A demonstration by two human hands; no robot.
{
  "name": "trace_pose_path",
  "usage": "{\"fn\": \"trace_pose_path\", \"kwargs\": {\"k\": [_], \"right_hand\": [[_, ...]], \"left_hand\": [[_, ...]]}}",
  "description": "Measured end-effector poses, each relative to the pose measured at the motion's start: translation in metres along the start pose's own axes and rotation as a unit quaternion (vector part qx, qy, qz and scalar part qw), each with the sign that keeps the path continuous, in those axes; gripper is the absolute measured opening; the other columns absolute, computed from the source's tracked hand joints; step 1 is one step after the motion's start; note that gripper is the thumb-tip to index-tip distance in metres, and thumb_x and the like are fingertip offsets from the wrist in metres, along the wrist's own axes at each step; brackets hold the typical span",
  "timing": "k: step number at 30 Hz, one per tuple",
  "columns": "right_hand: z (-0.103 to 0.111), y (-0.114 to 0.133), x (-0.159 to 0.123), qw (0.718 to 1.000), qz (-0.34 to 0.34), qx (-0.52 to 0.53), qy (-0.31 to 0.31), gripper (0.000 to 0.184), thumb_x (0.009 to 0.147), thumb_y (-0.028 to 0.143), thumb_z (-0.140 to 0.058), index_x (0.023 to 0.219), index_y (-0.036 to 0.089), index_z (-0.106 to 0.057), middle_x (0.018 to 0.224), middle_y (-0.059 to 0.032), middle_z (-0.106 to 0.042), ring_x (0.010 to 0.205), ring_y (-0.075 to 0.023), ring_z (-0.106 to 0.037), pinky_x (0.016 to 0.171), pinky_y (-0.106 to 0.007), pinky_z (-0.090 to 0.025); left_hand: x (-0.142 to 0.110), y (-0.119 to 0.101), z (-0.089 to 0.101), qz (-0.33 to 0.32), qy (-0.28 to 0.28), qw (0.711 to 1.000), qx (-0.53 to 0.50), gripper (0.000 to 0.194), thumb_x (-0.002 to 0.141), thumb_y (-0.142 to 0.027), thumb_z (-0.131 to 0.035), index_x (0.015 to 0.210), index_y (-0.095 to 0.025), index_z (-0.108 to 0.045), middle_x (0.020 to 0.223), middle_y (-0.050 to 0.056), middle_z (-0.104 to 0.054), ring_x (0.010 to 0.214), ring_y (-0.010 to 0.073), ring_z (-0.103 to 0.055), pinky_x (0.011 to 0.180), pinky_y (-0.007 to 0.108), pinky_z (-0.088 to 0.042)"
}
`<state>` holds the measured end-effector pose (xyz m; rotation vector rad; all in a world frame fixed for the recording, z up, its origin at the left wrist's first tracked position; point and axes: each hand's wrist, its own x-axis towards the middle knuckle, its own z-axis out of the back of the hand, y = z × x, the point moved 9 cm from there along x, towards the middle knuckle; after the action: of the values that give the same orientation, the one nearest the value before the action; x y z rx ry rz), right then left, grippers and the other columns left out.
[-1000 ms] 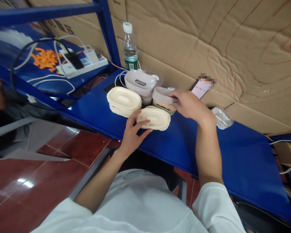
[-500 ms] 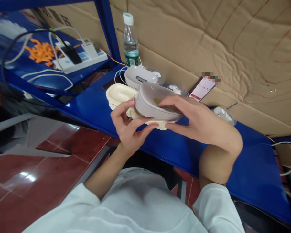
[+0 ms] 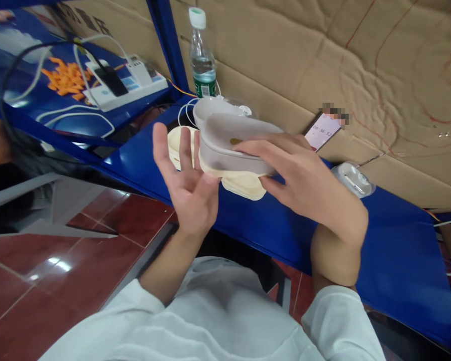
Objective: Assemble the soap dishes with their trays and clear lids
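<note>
Left hand point(image 3: 195, 200), 9 o'clock, has fingers spread, thumb against the cream piece point(image 3: 225, 173) under the grey box point(image 3: 229, 156) at 12; right hand point(image 3: 304, 185), 3 o'clock, pinches the box's wall. Looks like a fitting step, so edges probably need lining up.

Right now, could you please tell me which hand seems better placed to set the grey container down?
Probably the right hand: its fingers reach over the rim of the grey container, while the left hand has its fingers spread open beside it.
</note>
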<state>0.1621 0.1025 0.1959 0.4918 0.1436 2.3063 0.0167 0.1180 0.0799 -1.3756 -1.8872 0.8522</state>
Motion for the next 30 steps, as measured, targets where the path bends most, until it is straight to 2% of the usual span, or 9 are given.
{"fn": "trace_pose_path", "kwargs": {"k": [3, 7, 10, 12, 14, 17, 20, 25, 30], "right_hand": [[-0.003, -0.001, 0.002, 1.0, -0.004, -0.004, 0.008, 0.049, 0.101, 0.016, -0.053, 0.142, 0.041, -0.063, 0.156, 0.0042, -0.063, 0.145, -0.0288, -0.059, 0.124, -0.051, -0.049], [-0.007, 0.001, 0.004, 1.0, 0.01, -0.021, 0.005, 0.053, 0.102, 0.01, -0.041, 0.139, 0.042, -0.061, 0.152, 0.005, -0.065, 0.144, -0.0225, -0.059, 0.127, -0.046, -0.046], [-0.007, -0.001, 0.004, 0.998, 0.014, -0.054, -0.008, 0.057, 0.098, 0.004, -0.041, 0.135, 0.041, -0.063, 0.145, 0.0043, -0.069, 0.145, -0.0221, -0.058, 0.135, -0.05, -0.035], [-0.007, -0.003, 0.003, 0.997, 0.016, -0.071, -0.013, 0.058, 0.095, 0.0, -0.041, 0.131, 0.038, -0.066, 0.14, 0.0035, -0.071, 0.146, -0.0218, -0.058, 0.136, -0.054, -0.03], [-0.006, -0.004, 0.001, 0.997, 0.015, -0.08, -0.006, 0.061, 0.093, -0.003, -0.039, 0.13, 0.036, -0.068, 0.138, 0.0038, -0.072, 0.144, -0.0209, -0.059, 0.134, -0.053, -0.032], [-0.009, -0.01, 0.0, 0.996, -0.004, -0.087, 0.026, 0.06, 0.095, 0.001, -0.044, 0.133, 0.039, -0.069, 0.142, 0.0061, -0.071, 0.144, -0.0222, -0.06, 0.133, -0.05, -0.037], [-0.012, -0.012, 0.001, 0.995, -0.011, -0.088, 0.045, 0.058, 0.096, 0.006, -0.053, 0.139, 0.042, -0.067, 0.148, 0.0077, -0.068, 0.148, -0.0242, -0.056, 0.134, -0.051, -0.035], [-0.022, -0.012, 0.005, 0.996, 0.006, -0.06, 0.059, 0.051, 0.1, 0.011, -0.051, 0.137, 0.042, -0.068, 0.151, 0.0066, -0.068, 0.146, -0.0253, -0.058, 0.133, -0.058, -0.034], [-0.025, -0.013, 0.004, 0.998, 0.028, -0.019, 0.044, 0.059, 0.095, 0.002, -0.052, 0.136, 0.038, -0.072, 0.144, 0.0043, -0.072, 0.139, -0.0257, -0.064, 0.132, -0.064, -0.032]], "left_hand": [[0.002, -0.009, 0.002, -0.005, -0.002, 0.997, -0.075, 0.059, 0.104, -0.033, -0.067, 0.158, -0.045, -0.047, 0.161, -0.004, -0.058, 0.165, 0.0238, -0.036, 0.132, 0.041, -0.041], [0.014, 0.002, 0.003, 0.09, 0.009, 0.988, -0.128, 0.037, 0.114, -0.03, -0.046, 0.148, -0.027, -0.059, 0.154, 0.004, -0.065, 0.16, 0.0212, -0.044, 0.132, 0.039, -0.039], [0.012, 0.019, -0.004, 0.187, 0.042, 0.971, -0.146, 0.043, 0.117, -0.044, -0.037, 0.142, -0.021, -0.064, 0.157, 0.009, -0.062, 0.162, 0.0261, -0.04, 0.13, 0.048, -0.043], [0.005, 0.029, -0.009, 0.237, 0.058, 0.957, -0.157, 0.043, 0.117, -0.047, -0.037, 0.146, -0.025, -0.061, 0.159, 0.008, -0.061, 0.163, 0.0302, -0.039, 0.127, 0.058, -0.045], [-0.002, 0.037, -0.012, 0.271, 0.062, 0.945, -0.17, 0.041, 0.118, -0.044, -0.037, 0.152, -0.03, -0.056, 0.159, 0.006, -0.061, 0.162, 0.0319, -0.04, 0.124, 0.064, -0.046], [-0.006, 0.042, -0.012, 0.3, 0.05, 0.935, -0.182, 0.042, 0.118, -0.039, -0.037, 0.157, -0.032, -0.051, 0.16, 0.006, -0.06, 0.16, 0.032, -0.044, 0.123, 0.062, -0.048], [-0.004, 0.042, -0.011, 0.31, 0.033, 0.933, -0.179, 0.041, 0.118, -0.037, -0.038, 0.155, -0.031, -0.052, 0.157, 0.007, -0.063, 0.157, 0.0315, -0.049, 0.12, 0.058, -0.053], [0.0, 0.04, -0.004, 0.291, 0.013, 0.944, -0.155, 0.04, 0.114, -0.035, -0.043, 0.15, -0.026, -0.058, 0.145, 0.009, -0.071, 0.149, 0.0339, -0.058, 0.112, 0.056, -0.061], [-0.002, 0.04, -0.001, 0.273, 0.021, 0.952, -0.14, 0.043, 0.113, -0.041, -0.045, 0.149, -0.024, -0.061, 0.144, 0.01, -0.072, 0.15, 0.0358, -0.057, 0.114, 0.055, -0.059]]}}
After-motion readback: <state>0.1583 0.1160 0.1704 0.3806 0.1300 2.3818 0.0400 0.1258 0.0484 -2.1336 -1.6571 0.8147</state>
